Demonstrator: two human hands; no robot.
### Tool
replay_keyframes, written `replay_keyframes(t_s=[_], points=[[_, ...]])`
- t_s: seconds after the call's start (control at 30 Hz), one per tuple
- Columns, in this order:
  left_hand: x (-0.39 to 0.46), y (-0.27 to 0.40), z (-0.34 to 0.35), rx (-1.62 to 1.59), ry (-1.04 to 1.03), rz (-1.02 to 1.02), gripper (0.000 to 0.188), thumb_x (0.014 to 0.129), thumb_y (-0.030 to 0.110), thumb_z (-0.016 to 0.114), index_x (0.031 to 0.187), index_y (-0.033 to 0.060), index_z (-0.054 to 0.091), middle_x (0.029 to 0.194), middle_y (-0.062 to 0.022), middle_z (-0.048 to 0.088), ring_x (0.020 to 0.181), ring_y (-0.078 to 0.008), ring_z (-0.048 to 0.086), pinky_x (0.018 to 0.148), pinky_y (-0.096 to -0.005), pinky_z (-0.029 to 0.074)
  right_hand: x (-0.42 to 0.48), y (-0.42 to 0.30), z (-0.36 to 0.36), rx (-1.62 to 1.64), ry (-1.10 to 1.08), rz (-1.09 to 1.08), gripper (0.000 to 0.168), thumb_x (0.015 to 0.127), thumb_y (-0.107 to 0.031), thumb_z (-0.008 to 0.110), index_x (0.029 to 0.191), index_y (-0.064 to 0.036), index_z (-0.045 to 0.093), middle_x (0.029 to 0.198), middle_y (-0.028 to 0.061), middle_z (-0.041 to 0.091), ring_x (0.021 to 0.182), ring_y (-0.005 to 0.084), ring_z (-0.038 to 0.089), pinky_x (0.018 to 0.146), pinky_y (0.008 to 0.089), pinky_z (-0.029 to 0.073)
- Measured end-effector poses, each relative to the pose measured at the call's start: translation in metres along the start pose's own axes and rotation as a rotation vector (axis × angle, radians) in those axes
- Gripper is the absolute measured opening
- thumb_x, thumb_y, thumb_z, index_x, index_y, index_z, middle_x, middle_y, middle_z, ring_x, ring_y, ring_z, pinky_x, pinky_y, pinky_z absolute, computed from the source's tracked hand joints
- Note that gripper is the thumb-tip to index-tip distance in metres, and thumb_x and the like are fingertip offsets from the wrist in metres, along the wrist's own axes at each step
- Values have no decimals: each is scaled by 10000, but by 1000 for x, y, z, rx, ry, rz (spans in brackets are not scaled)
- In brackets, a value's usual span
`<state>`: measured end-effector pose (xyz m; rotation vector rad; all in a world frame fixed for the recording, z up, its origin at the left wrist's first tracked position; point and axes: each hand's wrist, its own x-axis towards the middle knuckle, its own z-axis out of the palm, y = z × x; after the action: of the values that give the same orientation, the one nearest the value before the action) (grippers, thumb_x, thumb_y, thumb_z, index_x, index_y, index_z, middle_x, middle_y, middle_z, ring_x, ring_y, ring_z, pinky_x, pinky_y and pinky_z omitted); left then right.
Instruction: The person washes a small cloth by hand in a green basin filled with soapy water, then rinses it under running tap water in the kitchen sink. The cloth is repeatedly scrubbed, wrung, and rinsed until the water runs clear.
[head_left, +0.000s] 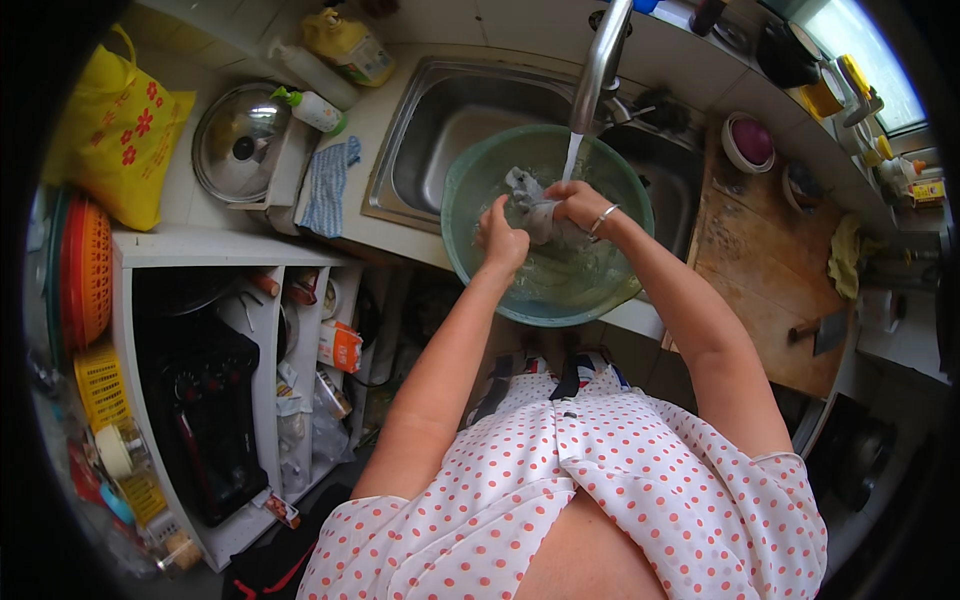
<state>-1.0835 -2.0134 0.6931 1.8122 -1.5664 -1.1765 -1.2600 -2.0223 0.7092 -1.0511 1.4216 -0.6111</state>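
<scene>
A large green plastic basin (551, 319) holding water rests over the front of a stainless steel sink (420, 142). Water runs from the metal faucet (596, 75) into it. My right hand (583, 206), with a bracelet at the wrist, grips a wet grey cloth (536, 206) under the stream. At the basin's left side my left hand (504, 238) is held near the cloth, fingers partly bent; whether it touches any of the cloth I cannot tell.
Right of the sink lies a wooden board (757, 285) with a cleaver (825, 332) and bowls (748, 142). On the left counter are a blue-striped cloth (330, 187), a pump bottle (311, 110), a glass lid (240, 142) and a yellow bag (127, 135). Below stands an open shelf (225, 257).
</scene>
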Motion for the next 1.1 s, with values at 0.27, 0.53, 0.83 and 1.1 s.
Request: replay_keyframes(t_s=[0.27, 0.53, 0.83, 1.1], points=[[14, 38, -30, -578, -767, -204, 417, 683, 43, 504, 1098, 41, 543, 1036, -91, 583, 969, -260, 566, 907, -412, 416, -12, -20, -27, 1076, -339, 72, 308, 760, -37, 479, 1030, 77, 574, 946, 142, 614, 851, 240, 615, 806, 338, 504], [47, 13, -19, -818, -378, -843, 301, 850, 192, 436, 1072, -10, 451, 953, -178, 546, 801, -365, 593, 753, -564, 508, 6, 26, -5, -915, 304, -142, 581, 744, -305, 660, 1256, -114, 462, 1136, 171, 527, 1054, 374, 510, 889, 461, 427], [39, -2, -2, -505, -208, -606, 302, 877, 297, 459, 1099, 97, 502, 912, -110, 557, 633, -256, 560, 583, -491, 501, -2, 29, 34, -975, 359, -119, 391, 749, -163, 592, 1135, -200, 540, 1189, 122, 488, 1109, 315, 475, 871, 495, 413], [35, 30, 5, -955, -500, -762, 341, 875, 406, 503, 968, 83, 561, 882, -92, 587, 768, -274, 567, 741, -467, 483, -10, 13, 37, -199, 539, -459, 345, 640, 97, 493, 918, -58, 627, 907, 144, 604, 865, 333, 603, 761, 356, 489]])
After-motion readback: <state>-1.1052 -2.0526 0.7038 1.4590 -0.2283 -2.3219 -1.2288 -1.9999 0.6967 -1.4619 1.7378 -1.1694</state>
